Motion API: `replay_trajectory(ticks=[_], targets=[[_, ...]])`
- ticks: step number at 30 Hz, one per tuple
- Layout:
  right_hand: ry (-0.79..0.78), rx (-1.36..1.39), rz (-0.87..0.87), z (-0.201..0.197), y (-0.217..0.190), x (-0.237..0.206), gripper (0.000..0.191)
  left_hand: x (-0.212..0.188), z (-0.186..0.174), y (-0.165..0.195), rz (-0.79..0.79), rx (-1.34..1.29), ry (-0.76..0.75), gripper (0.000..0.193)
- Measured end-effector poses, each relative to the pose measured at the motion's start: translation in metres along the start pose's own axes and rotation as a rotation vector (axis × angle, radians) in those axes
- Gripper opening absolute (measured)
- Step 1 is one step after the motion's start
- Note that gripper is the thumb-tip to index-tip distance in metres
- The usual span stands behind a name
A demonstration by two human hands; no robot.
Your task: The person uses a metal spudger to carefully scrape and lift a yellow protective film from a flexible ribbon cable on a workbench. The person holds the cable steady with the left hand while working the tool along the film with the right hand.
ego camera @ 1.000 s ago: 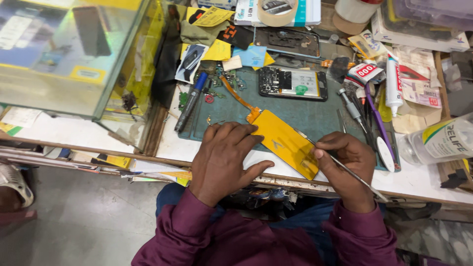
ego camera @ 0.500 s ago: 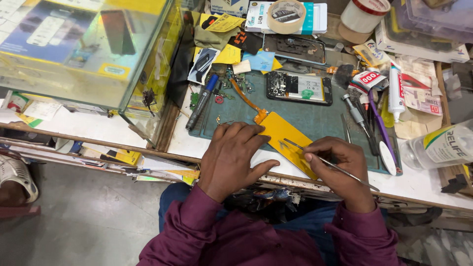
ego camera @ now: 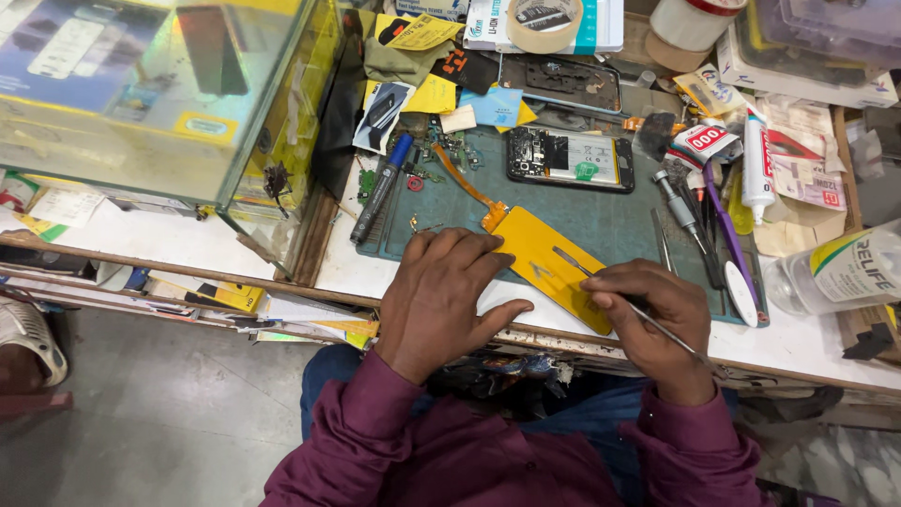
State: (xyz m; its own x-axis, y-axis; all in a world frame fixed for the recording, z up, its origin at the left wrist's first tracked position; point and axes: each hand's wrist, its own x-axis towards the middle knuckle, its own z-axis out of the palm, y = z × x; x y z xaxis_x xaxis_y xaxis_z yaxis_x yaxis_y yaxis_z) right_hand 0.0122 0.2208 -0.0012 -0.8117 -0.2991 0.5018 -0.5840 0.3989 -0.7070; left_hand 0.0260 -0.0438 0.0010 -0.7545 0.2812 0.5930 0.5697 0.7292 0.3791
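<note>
A flat orange-yellow panel with a long flex ribbon lies on the dark green work mat at the bench's near edge. My left hand lies flat with its fingers spread, pressing down the panel's left part. My right hand grips a thin metal tool like a pen, its tip resting on the panel's surface. Behind them an opened phone lies with its insides showing.
A glass display case stands at the left. Screwdrivers, a purple tool, a white tube, a blue pen, a tape roll and a clear plastic bottle crowd the bench. Grey floor lies below.
The view has shifted slightly. My right hand has slid the metal tool along the panel; my left hand stays pressed on it.
</note>
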Motion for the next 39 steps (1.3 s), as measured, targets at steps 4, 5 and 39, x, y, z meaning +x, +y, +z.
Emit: replay_trajectory(ticks=[4, 5, 39], targets=[[-0.087, -0.069, -0.088, 0.002, -0.004, 0.007, 0.018, -0.002, 0.000, -0.001, -0.008, -0.007, 0.016, 0.046], [-0.094, -0.095, -0.098, 0.003, -0.005, 0.009, 0.018, -0.003, 0.000, -0.001, -0.008, -0.011, 0.021, 0.046], [-0.099, -0.049, 0.044, 0.001, 0.012, 0.010, 0.009, -0.003, 0.001, -0.005, -0.001, -0.004, 0.025, 0.041]])
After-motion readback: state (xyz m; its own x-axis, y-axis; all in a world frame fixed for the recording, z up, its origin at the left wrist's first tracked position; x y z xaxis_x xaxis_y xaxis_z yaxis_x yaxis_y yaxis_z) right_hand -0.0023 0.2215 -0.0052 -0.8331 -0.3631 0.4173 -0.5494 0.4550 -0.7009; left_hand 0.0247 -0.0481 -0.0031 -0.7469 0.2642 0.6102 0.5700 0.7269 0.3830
